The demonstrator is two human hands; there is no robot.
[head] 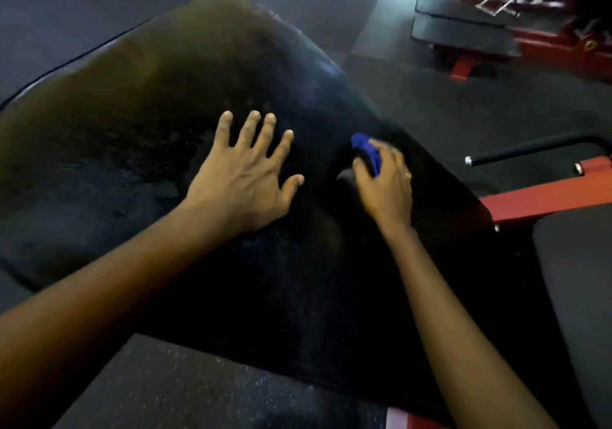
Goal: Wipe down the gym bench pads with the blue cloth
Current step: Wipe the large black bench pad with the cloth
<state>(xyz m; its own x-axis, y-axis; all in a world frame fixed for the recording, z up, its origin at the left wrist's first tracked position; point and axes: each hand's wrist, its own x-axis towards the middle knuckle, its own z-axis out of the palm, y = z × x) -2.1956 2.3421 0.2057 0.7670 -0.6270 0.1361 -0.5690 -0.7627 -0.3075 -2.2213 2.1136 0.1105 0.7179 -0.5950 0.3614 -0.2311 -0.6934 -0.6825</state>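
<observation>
A large black bench pad (165, 97) fills the middle of the view, sloping away from me. My left hand (245, 177) lies flat on it with the fingers spread and nothing in it. To its right, my right hand (385, 187) is closed around the bunched blue cloth (366, 152), which sticks out past the fingers and presses on the pad near its right edge. The hand covers most of the cloth.
A red steel frame (543, 196) with a black handle bar (530, 150) juts out right of the pad. A second dark pad (576, 279) sits at the lower right. Another red-framed bench (463, 34) and machines stand at the far right. Dark rubber floor (165, 392) surrounds everything.
</observation>
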